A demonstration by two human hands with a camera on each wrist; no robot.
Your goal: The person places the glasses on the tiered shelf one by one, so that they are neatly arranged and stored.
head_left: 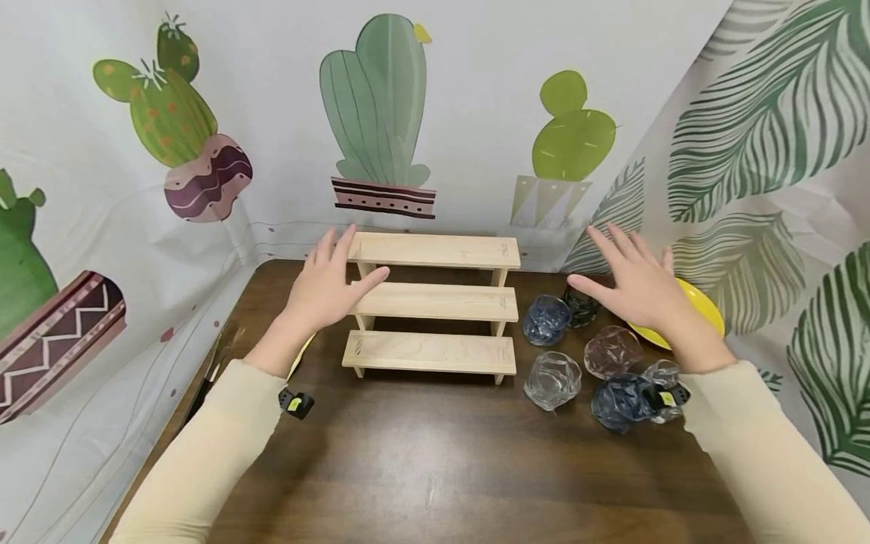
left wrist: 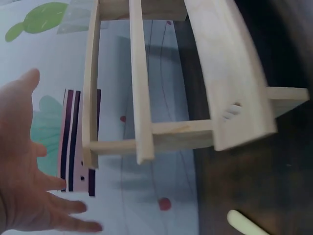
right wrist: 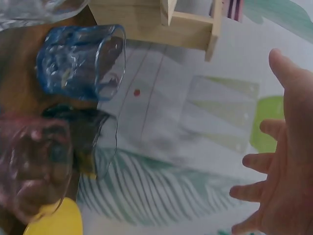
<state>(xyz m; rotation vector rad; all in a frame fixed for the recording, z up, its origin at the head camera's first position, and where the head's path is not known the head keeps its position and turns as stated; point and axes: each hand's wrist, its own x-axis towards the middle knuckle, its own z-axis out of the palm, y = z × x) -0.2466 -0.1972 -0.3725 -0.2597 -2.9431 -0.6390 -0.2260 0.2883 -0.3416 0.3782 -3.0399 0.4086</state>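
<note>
The left hand [head_left: 322, 285], fingers apart, is near one three-tier rack [head_left: 435, 302] on the counter [head_left: 421, 468]; rightward come six glasses [head_left: 553, 380], the right hand [head_left: 639, 291], fingers apart, and one yellow plate [head_left: 707, 308]. Only the right wrist view shows the dark green glass [right wrist: 85, 129] clear of the thumb.

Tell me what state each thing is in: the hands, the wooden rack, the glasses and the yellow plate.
Left hand: open, holding nothing
Right hand: open, holding nothing
Wooden rack: standing upright
Blue glass: upright
Dark grey glass: upright, partly hidden
Pink glass: upright
Clear glass: upright
Dark blue glass: way up unclear
Other clear glass: partly hidden, way up unclear
Yellow plate: partly hidden, tilt unclear
</note>
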